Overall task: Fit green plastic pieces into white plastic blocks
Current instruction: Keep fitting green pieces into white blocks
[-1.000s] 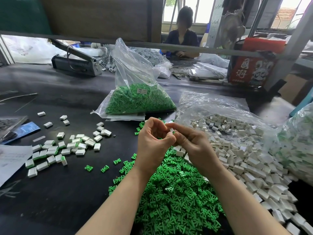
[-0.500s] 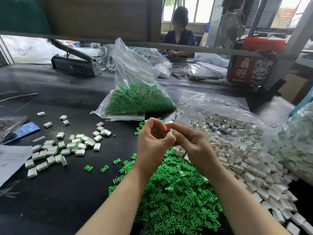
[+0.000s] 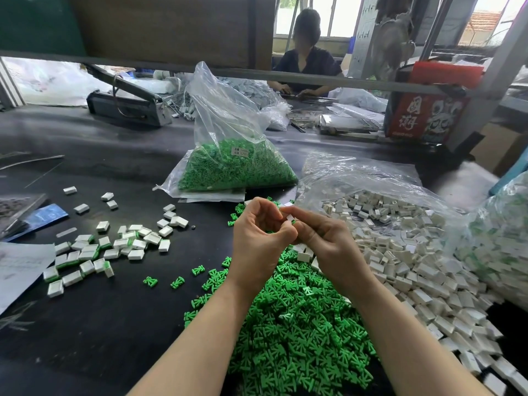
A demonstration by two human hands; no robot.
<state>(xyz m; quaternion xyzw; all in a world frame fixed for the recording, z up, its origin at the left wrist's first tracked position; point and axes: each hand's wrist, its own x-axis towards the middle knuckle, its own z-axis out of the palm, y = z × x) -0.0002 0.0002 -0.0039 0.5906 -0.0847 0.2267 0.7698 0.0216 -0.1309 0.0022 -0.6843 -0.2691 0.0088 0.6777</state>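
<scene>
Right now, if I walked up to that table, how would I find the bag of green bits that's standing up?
Start at the big loose green pile under the hands on the black table, then look straight past it toward the far side. There stands a clear plastic bag, its bottom packed with green pieces. Unlike the flatter bag of white blocks beside it, it rises tall and carries a small white label.

Bright, even daylight from the windows at top centre and right, blown out to near white there. Soft glare on the clear bag of green pieces below the windows and on the white-block bag right of it; only faint shadows on the black table under hands and parts. Sharp at centre, strong wide-angle bending toward edges, face of person under the windows blurred.
</scene>
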